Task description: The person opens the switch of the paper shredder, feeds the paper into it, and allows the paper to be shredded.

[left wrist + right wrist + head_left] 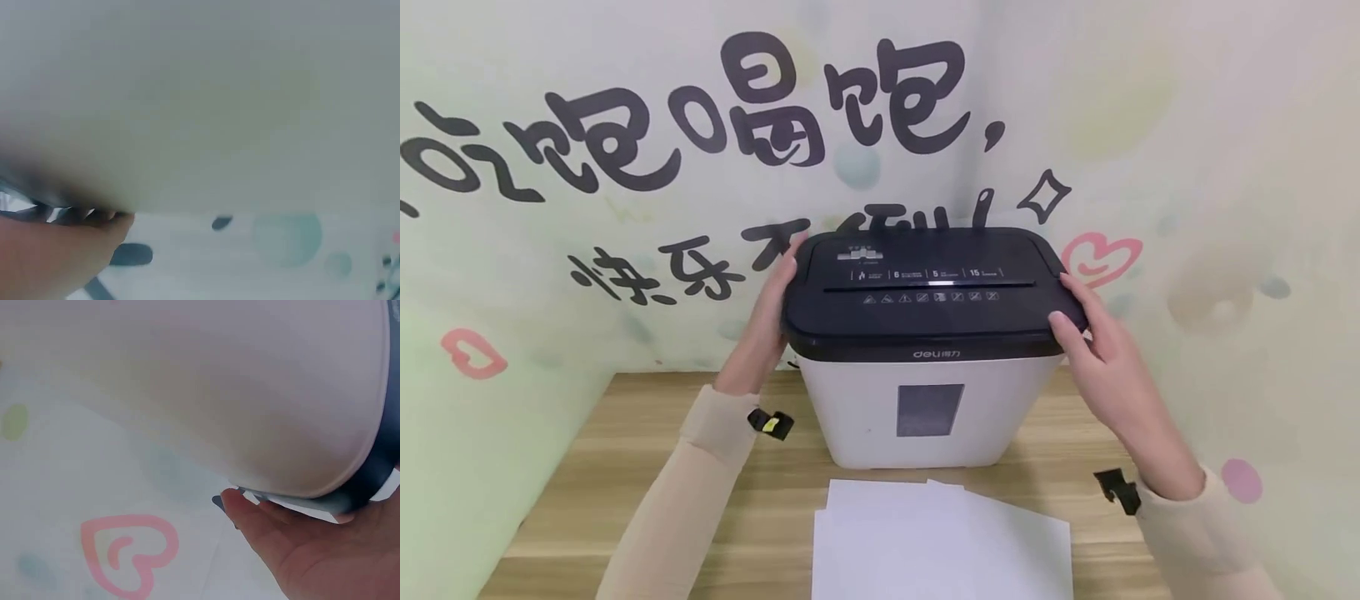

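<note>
A paper shredder stands on the wooden table, a black lid (925, 287) on a white bin (857, 408). My left hand (771, 308) grips the lid's left edge, thumb on top. My right hand (1086, 333) grips the right edge the same way. In the right wrist view the right hand's fingers (250, 515) reach under the dark lid rim (375, 469) beside the white bin (219, 381). The left wrist view is blurred: the left hand (56, 256) sits under the pale bin wall (187, 106).
Several white paper sheets (940, 533) lie on the table (625, 450) in front of the shredder. Painted walls with black lettering and pink hearts (1101, 258) close in behind and on both sides of the corner.
</note>
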{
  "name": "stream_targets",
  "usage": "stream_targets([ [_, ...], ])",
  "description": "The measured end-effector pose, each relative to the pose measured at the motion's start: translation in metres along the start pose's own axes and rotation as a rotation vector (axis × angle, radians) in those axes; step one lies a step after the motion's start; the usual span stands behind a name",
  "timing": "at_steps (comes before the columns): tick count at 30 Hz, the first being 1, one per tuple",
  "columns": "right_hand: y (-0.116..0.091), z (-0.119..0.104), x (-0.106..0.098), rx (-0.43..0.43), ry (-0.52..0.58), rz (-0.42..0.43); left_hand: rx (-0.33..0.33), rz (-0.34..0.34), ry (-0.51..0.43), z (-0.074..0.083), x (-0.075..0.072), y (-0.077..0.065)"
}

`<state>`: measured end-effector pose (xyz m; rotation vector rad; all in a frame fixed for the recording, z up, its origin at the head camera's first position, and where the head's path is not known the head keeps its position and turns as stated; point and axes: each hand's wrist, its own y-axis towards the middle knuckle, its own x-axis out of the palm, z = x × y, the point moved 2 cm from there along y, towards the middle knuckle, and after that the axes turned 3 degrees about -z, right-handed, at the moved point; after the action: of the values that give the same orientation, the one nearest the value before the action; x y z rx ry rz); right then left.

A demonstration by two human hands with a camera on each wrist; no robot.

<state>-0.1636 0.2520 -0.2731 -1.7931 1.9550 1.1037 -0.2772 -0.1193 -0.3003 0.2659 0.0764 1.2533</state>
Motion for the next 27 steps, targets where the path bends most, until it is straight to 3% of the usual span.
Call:
stream_targets([
  [4,-0.021,0.012,-0.003,-0.038,-0.042,-0.049,0.094,-0.007,0.15,-0.009,-0.006,-0.032],
  [9,-0.05,0.033,-0.004,-0.014,-0.14,-0.119,0.165,-0.047,0.497,-0.036,-0.011,-0.089],
  [12,-0.064,0.046,-0.001,0.02,-0.169,-0.149,0.211,-0.071,0.641,-0.054,-0.013,-0.117],
  [17,-0.079,0.058,0.01,0.053,-0.176,-0.209,0.252,-0.06,0.724,-0.065,-0.016,-0.143],
  [25,-0.1,0.07,0.03,0.137,-0.196,-0.285,0.169,-0.058,0.774,-0.078,-0.017,-0.165],
  [27,-0.108,0.074,0.039,0.171,-0.177,-0.301,0.11,-0.054,0.762,-0.088,-0.014,-0.173],
])
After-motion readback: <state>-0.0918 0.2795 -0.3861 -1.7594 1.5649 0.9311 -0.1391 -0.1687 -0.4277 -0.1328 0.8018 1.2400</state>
